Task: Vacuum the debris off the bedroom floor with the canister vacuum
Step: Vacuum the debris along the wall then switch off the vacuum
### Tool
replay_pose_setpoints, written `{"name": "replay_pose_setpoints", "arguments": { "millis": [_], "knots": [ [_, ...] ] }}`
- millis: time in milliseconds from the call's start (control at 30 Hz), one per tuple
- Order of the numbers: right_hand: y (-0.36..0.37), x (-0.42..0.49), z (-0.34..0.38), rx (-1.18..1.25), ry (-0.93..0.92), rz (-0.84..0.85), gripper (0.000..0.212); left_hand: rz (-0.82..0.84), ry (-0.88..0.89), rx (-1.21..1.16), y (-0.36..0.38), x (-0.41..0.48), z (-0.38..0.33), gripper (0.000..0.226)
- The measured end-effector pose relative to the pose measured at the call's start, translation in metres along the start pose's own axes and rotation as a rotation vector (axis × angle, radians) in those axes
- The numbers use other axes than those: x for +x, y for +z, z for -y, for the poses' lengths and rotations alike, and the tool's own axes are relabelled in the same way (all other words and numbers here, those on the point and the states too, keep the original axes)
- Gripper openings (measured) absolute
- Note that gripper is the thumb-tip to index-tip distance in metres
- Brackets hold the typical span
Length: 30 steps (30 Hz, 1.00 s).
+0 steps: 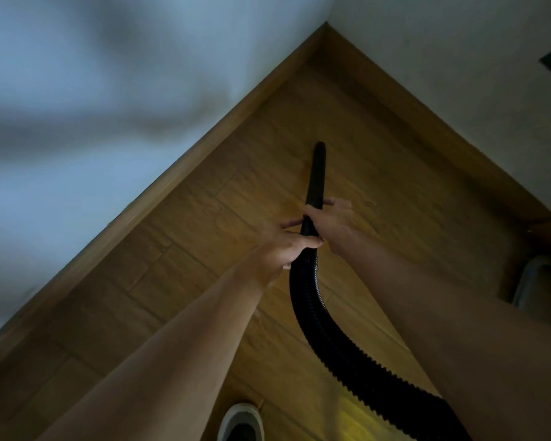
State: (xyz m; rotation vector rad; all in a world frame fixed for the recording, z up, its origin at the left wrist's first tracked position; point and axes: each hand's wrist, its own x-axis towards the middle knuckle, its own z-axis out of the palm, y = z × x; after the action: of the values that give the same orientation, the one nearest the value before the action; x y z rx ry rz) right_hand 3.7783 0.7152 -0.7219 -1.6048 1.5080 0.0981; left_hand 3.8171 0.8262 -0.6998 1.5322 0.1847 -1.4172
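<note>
i gripped the vac w/ both hands: left hand (287,246) on the hose (331,338) cuff, right hand (331,224) just ahead on the nozzle (317,173), to steer the tip across the floor (395,154) toward the 12 o'clock corner.

Matt wood-grain floor (204,218), ribbed black plastic hose (318,316)

Bare forearms (178,345), white shoe (236,415) with dark opening

Wood-plank floor (204,233) bounded by wooden skirting (204,149), two runs joined at corner. White shoe (240,418) planted on planks at bottom edge. Grey object (538,281) at right edge, not identifiable.
</note>
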Motion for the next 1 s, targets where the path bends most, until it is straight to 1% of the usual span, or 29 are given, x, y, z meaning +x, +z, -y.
{"name": "replay_pose_setpoints", "arguments": {
  "millis": [67,200,333,433,567,700,833,1000],
  "knots": [
    [0.003,0.002,0.001,-0.007,-0.013,-0.001,0.035,-0.004,0.008,0.0,-0.004,0.001,0.002,0.061],
    [0.02,-0.009,0.011,-0.014,-0.071,0.026,0.022,-0.038,0.023,-0.027,-0.025,-0.009,-0.001,0.051],
    [0.049,-0.03,0.028,0.005,-0.103,0.121,0.03,-0.1,0.034,-0.067,-0.056,-0.03,-0.002,0.056],
    [0.071,-0.048,0.036,0.012,-0.118,0.168,0.031,-0.157,0.052,-0.05,-0.081,-0.048,0.003,0.059],
    [0.088,-0.075,0.036,0.014,-0.106,0.239,0.037,-0.19,0.013,-0.109,-0.102,-0.074,0.013,0.059],
    [0.087,-0.099,0.019,-0.012,-0.053,0.263,0.048,-0.171,-0.029,-0.168,-0.103,-0.101,0.029,0.054],
    [0.078,-0.126,-0.004,-0.06,-0.023,0.293,0.047,-0.131,-0.077,-0.261,-0.097,-0.125,0.056,0.056],
    [0.094,-0.159,-0.016,-0.047,-0.011,0.322,0.051,-0.172,-0.107,-0.302,-0.111,-0.153,0.08,0.06]
  ]
}}
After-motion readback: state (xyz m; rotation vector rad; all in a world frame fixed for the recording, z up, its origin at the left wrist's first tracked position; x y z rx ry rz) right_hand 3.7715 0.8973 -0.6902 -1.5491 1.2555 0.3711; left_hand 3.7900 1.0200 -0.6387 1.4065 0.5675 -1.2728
